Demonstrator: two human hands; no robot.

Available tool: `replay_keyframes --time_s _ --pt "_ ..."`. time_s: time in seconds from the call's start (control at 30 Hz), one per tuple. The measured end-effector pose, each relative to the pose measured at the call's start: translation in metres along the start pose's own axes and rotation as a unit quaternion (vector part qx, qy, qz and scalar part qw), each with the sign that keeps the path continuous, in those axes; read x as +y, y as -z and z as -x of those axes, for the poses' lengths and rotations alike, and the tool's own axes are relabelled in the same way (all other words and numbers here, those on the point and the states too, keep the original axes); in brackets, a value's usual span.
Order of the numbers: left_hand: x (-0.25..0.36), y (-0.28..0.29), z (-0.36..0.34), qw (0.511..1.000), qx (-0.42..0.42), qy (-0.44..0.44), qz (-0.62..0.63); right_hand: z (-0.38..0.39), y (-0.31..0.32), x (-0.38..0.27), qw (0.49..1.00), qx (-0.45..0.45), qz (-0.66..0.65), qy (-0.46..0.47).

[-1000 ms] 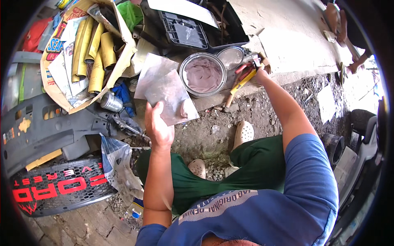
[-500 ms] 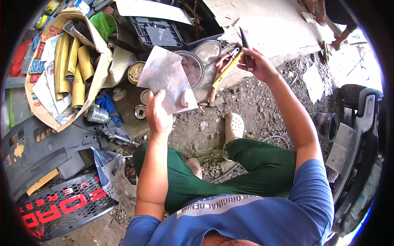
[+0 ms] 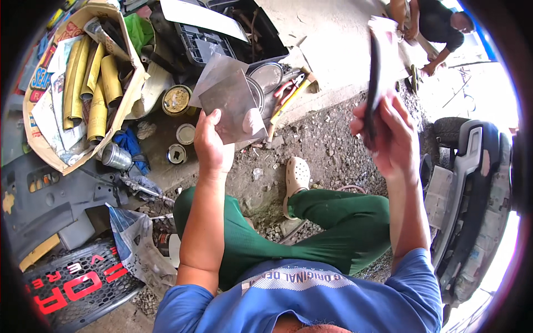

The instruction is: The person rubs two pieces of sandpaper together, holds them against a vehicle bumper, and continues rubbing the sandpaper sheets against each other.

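My left hand holds up thin, translucent plastic sheets, thumb on top and fingers beneath. A small pinkish dab of paste sits near the sheet's right corner. Raised at the right, my right hand is closed around a long, dark, narrow tool. It points away from me, and its pale far end is smeared by motion, so its kind is unclear. Behind the sheets a round can is mostly hidden, beside a round lid. Red-handled pliers and a yellow-handled hammer lie nearby.
A box of yellow rolls stands left, near an open black case. A car grille lies lower left, a bumper at right. Another person crouches far right. Open tins sit on the ground.
My right hand has swung right and nearer me, turning the dark tool upright. The left hand still holds the sheets, slightly shifted. The view has moved a little, and more of the other person shows.
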State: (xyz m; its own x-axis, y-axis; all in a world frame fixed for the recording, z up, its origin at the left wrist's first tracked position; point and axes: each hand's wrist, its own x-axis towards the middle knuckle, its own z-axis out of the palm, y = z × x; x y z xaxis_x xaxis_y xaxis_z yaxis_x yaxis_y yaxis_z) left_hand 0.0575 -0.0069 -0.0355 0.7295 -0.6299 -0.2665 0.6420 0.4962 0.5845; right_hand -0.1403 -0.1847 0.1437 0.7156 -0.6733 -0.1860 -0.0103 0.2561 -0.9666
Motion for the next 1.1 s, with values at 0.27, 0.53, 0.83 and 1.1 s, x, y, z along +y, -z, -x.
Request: replay_keyframes --time_s 0.27,0.53,0.83,1.1 --pt "0.012 0.011 0.005 0.999 -0.020 -0.030 -0.020 0.000 -0.020 0.012 0.990 -0.134 -0.026 -0.024" --pt "0.002 0.007 0.019 0.994 -0.022 -0.016 -0.104 -0.017 -0.040 0.033 0.986 -0.100 0.061 -0.119" --pt "-0.019 -0.011 0.028 0.968 -0.106 0.022 -0.227 -0.014 -0.014 0.044 0.982 -0.102 0.092 -0.132" --pt "-0.039 -0.005 0.026 0.945 -0.149 -0.017 -0.290 -0.016 -0.009 0.058 0.932 -0.112 0.308 -0.154"
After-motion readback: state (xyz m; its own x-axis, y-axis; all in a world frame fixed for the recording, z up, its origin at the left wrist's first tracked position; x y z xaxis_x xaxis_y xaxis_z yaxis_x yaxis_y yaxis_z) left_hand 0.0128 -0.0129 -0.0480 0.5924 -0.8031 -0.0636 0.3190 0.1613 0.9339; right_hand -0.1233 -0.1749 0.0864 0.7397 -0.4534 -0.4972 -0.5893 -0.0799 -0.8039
